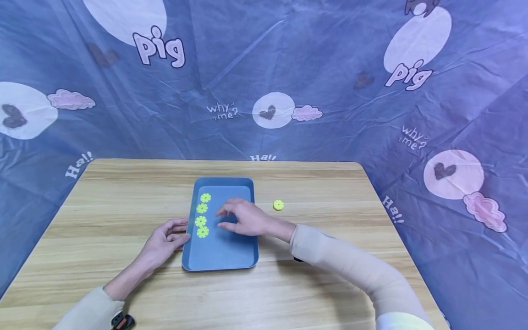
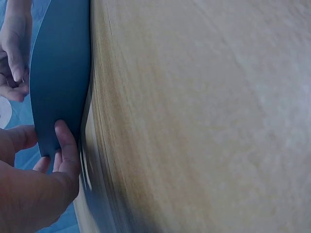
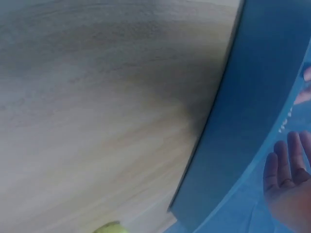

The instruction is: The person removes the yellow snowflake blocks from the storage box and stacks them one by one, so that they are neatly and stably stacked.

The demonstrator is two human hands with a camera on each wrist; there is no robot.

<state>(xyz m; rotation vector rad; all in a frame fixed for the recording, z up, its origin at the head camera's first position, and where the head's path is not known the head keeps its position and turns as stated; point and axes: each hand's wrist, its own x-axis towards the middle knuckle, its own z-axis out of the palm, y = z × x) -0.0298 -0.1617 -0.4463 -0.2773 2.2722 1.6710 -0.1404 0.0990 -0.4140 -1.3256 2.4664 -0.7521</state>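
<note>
A blue rectangular tray (image 1: 231,254) lies on the wooden table. Along its left side, several small yellow-green flower-shaped discs (image 1: 200,221) form a column. My left hand (image 1: 162,240) pinches the tray's left wall, thumb at the rim and fingers against the outer side (image 2: 60,77). Over the middle of the tray is my right hand (image 1: 245,217), its fingers loosely bent and holding nothing, to the right of the column. The right wrist view shows this hand (image 3: 291,187) beyond the tray's side wall (image 3: 243,111), fingers apart.
One more yellow-green piece (image 1: 278,205) lies on the table (image 1: 321,192) to the right of the tray; the right wrist view catches just its edge (image 3: 111,227). A blue printed cloth (image 1: 231,68) hangs behind the table and along its sides.
</note>
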